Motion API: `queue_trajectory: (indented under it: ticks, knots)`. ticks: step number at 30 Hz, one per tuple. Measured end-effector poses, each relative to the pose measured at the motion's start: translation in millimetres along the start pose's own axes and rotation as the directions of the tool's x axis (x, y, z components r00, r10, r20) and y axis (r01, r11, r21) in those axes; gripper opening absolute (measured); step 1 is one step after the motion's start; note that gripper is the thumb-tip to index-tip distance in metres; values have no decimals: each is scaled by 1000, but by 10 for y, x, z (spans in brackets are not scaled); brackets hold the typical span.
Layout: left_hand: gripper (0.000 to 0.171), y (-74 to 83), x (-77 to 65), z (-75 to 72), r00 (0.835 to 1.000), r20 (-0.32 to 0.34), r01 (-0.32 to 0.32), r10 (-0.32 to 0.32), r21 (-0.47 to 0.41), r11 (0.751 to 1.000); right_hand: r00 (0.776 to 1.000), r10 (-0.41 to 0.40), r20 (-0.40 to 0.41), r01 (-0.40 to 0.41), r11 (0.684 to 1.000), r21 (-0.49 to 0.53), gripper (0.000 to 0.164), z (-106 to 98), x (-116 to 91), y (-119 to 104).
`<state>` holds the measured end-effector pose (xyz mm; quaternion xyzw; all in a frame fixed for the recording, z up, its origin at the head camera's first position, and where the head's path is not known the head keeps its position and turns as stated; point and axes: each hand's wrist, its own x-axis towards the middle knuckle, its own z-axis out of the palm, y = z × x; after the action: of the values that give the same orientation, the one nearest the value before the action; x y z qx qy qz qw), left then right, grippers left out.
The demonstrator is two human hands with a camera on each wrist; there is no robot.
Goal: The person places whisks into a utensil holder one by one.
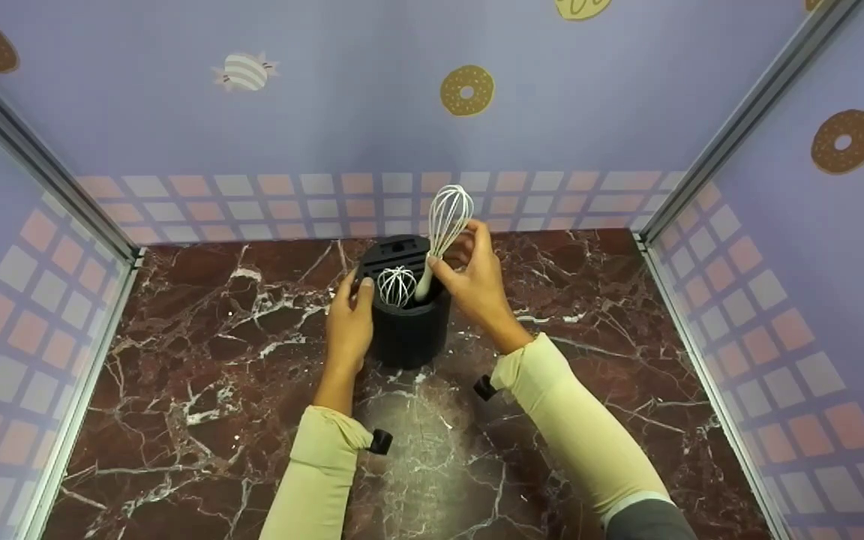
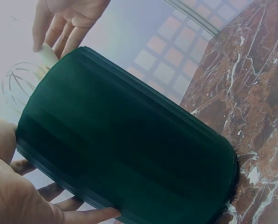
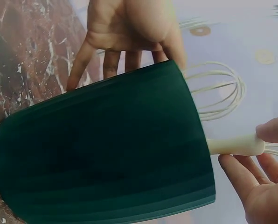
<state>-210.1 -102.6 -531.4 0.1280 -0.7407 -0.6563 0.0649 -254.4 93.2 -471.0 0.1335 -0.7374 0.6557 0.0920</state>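
Note:
A black ribbed utensil holder (image 1: 411,337) stands upright on the marbled surface, its top partly covered by a slotted panel. My left hand (image 1: 351,322) grips its left side, the thumb near the rim. My right hand (image 1: 481,281) pinches the pale handle of a whisk (image 1: 450,217) above the right part of the opening. That whisk has its wires up and its handle's lower end inside the rim; the same handle (image 3: 239,145) shows in the right wrist view. A second whisk (image 1: 397,285) is in the holder, wires up, its handle hidden inside.
Dark red marbled tabletop (image 1: 214,420) lies all round the holder. A lilac back wall (image 1: 342,112) with checks and printed sweets rises close behind. Side walls stand left and right, with metal rails (image 1: 702,360) along the table edges.

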Motion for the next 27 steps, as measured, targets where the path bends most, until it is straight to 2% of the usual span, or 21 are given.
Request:
queue_trajectory:
  ticks: [14, 21, 27]
  knots:
    - [53, -6, 5, 2, 1000, -7, 16, -16, 14, 1000, 1000, 17, 8, -17, 999, -28, 90, 24, -25, 102]
    - [52, 7, 5, 0, 1000, 5, 21, -21, 1, 1000, 996, -68, 59, 72, 995, -70, 99, 20, -73, 107]
    - [53, 1, 1, 2, 1000, 8, 24, -24, -17, 1000, 981, -149, 122, 172, 964, -203, 90, 2, -101, 106]
